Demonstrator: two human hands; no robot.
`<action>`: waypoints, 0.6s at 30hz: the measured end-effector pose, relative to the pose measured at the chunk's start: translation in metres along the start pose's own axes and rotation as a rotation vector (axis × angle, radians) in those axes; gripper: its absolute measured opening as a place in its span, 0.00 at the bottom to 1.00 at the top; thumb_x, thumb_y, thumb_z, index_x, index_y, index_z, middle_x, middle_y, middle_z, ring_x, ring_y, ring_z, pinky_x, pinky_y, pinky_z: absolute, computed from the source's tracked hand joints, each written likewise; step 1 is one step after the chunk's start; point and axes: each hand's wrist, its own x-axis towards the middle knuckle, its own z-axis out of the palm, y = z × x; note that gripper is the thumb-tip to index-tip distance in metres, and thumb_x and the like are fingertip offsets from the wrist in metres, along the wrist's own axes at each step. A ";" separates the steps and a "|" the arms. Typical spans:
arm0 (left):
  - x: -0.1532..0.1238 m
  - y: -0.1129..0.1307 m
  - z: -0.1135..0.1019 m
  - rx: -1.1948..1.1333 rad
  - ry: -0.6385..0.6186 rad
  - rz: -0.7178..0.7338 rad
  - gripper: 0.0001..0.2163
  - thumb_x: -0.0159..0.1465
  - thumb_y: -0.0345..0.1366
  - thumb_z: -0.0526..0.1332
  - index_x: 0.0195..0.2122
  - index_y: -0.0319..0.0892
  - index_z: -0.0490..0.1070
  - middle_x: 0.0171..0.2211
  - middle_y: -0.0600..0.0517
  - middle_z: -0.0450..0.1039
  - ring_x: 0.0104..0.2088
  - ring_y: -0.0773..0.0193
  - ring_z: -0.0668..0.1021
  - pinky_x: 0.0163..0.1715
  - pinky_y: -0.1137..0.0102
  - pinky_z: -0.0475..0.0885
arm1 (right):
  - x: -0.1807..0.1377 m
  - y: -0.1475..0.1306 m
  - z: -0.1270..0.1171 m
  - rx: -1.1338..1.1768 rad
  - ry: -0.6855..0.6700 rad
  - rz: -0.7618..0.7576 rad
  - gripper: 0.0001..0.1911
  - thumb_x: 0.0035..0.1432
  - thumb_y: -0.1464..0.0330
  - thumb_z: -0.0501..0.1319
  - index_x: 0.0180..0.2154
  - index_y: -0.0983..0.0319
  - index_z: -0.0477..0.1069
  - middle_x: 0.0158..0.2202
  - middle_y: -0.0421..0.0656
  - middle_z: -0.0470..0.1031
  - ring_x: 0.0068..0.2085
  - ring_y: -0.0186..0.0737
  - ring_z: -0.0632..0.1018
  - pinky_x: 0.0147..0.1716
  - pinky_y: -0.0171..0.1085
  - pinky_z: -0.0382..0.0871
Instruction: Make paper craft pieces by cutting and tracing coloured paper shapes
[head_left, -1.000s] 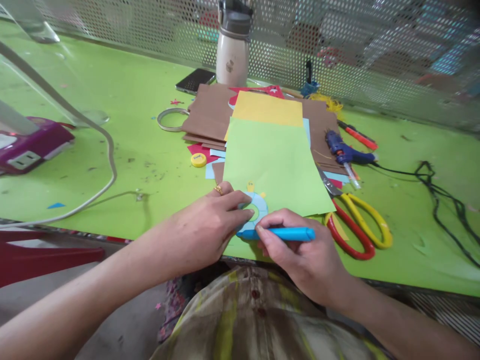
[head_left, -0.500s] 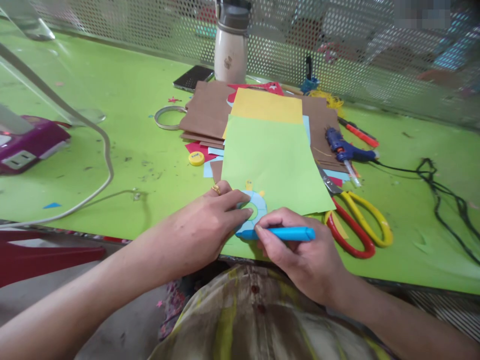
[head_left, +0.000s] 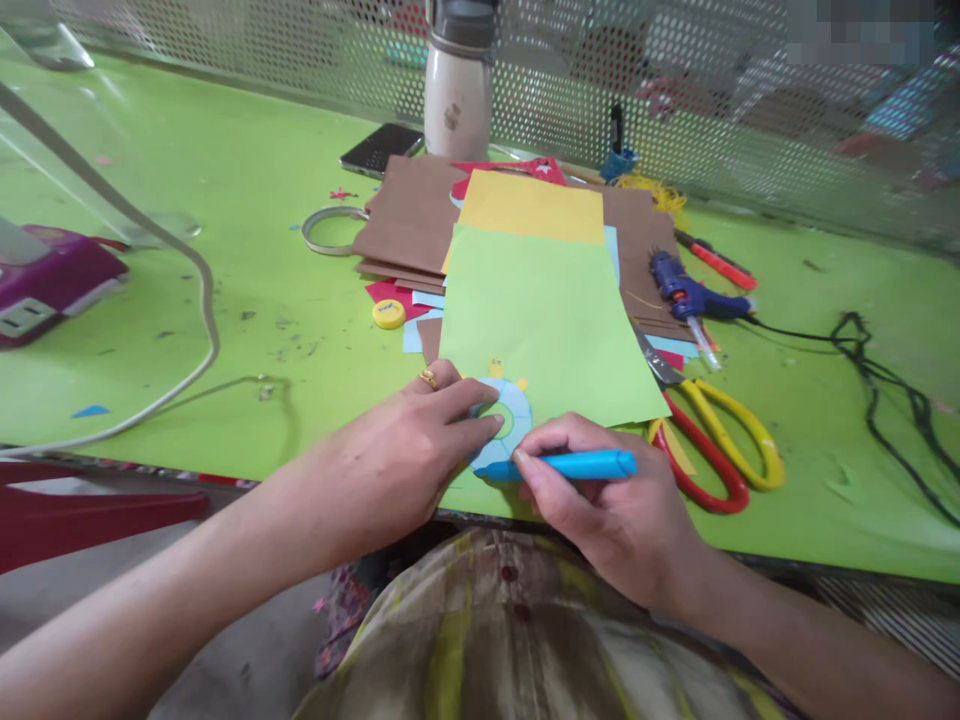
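Note:
A small paper turtle (head_left: 519, 414) with a light blue ring-shaped body, green middle and yellow head lies at the table's front edge. My left hand (head_left: 405, 440) holds it down, fingertips pressed on its left side and hiding part of it. Pinched in my right hand (head_left: 607, 500) is a blue marker (head_left: 581, 466), its tip at the turtle's lower edge. Just beyond the turtle, a light green paper sheet (head_left: 540, 310) overlaps a yellow sheet (head_left: 532, 200). Red-and-yellow-handled scissors (head_left: 731, 440) lie right of my right hand, blades partly beneath the green sheet.
Brown paper (head_left: 405, 215) is stacked under the sheets, with a tape ring (head_left: 334, 232) and yellow cap (head_left: 388, 314) to its left. A blue glue gun (head_left: 697, 298) trails a black cord (head_left: 870, 370). Behind stand a bottle (head_left: 459, 100) and phone (head_left: 381, 150); a purple power strip (head_left: 60, 285) sits left.
The view has shifted slightly, so the tabletop things appear a little higher and further left. The marker's back end has moved slightly right. Both hands keep their hold.

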 end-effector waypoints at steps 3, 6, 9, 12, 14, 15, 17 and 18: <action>0.000 0.000 0.000 -0.004 0.000 0.000 0.12 0.63 0.20 0.53 0.42 0.38 0.72 0.44 0.43 0.75 0.50 0.53 0.73 0.53 0.55 0.67 | -0.001 0.000 -0.001 -0.017 0.009 0.002 0.05 0.58 0.72 0.60 0.29 0.62 0.71 0.20 0.33 0.68 0.21 0.27 0.67 0.20 0.25 0.62; 0.000 0.000 0.000 -0.003 0.005 0.001 0.13 0.63 0.20 0.52 0.42 0.38 0.72 0.45 0.43 0.75 0.49 0.53 0.73 0.52 0.55 0.68 | -0.002 0.001 -0.001 -0.017 0.010 0.009 0.05 0.58 0.72 0.61 0.29 0.61 0.71 0.20 0.32 0.68 0.20 0.26 0.66 0.20 0.24 0.62; -0.001 -0.001 0.001 0.001 0.005 -0.006 0.12 0.63 0.21 0.53 0.43 0.39 0.72 0.44 0.44 0.75 0.49 0.54 0.73 0.52 0.56 0.68 | -0.003 0.002 -0.001 -0.007 0.017 0.016 0.04 0.58 0.71 0.60 0.30 0.60 0.71 0.20 0.32 0.68 0.20 0.27 0.66 0.19 0.24 0.62; -0.001 -0.001 0.002 0.007 0.006 0.006 0.12 0.63 0.21 0.53 0.43 0.39 0.72 0.43 0.44 0.75 0.49 0.54 0.73 0.52 0.56 0.68 | -0.005 0.002 -0.001 -0.019 0.031 0.003 0.04 0.59 0.72 0.60 0.30 0.60 0.71 0.21 0.33 0.69 0.21 0.27 0.67 0.20 0.24 0.62; -0.001 0.000 0.002 0.012 0.014 0.005 0.12 0.63 0.21 0.53 0.43 0.39 0.72 0.43 0.44 0.75 0.48 0.54 0.73 0.52 0.56 0.68 | -0.007 0.002 -0.002 -0.037 0.044 -0.010 0.05 0.58 0.72 0.60 0.30 0.60 0.71 0.21 0.33 0.69 0.21 0.27 0.68 0.20 0.25 0.63; -0.001 0.000 0.002 0.014 0.020 0.001 0.12 0.63 0.22 0.53 0.43 0.39 0.72 0.43 0.44 0.75 0.47 0.54 0.73 0.51 0.56 0.68 | -0.008 0.001 -0.003 -0.045 0.047 -0.014 0.05 0.58 0.72 0.60 0.30 0.60 0.71 0.21 0.33 0.69 0.21 0.27 0.68 0.20 0.25 0.63; 0.000 0.000 0.001 0.014 0.031 -0.006 0.12 0.63 0.22 0.53 0.43 0.38 0.73 0.44 0.43 0.75 0.47 0.55 0.73 0.51 0.57 0.69 | -0.009 0.001 -0.006 -0.063 0.043 -0.021 0.04 0.59 0.72 0.60 0.31 0.59 0.71 0.21 0.33 0.69 0.20 0.27 0.67 0.19 0.25 0.62; 0.000 0.001 0.001 0.011 0.039 -0.003 0.12 0.64 0.22 0.53 0.43 0.37 0.73 0.44 0.42 0.75 0.47 0.54 0.73 0.51 0.57 0.69 | -0.009 0.001 -0.007 -0.071 0.039 -0.031 0.04 0.59 0.72 0.60 0.32 0.59 0.71 0.21 0.33 0.69 0.20 0.27 0.67 0.19 0.25 0.62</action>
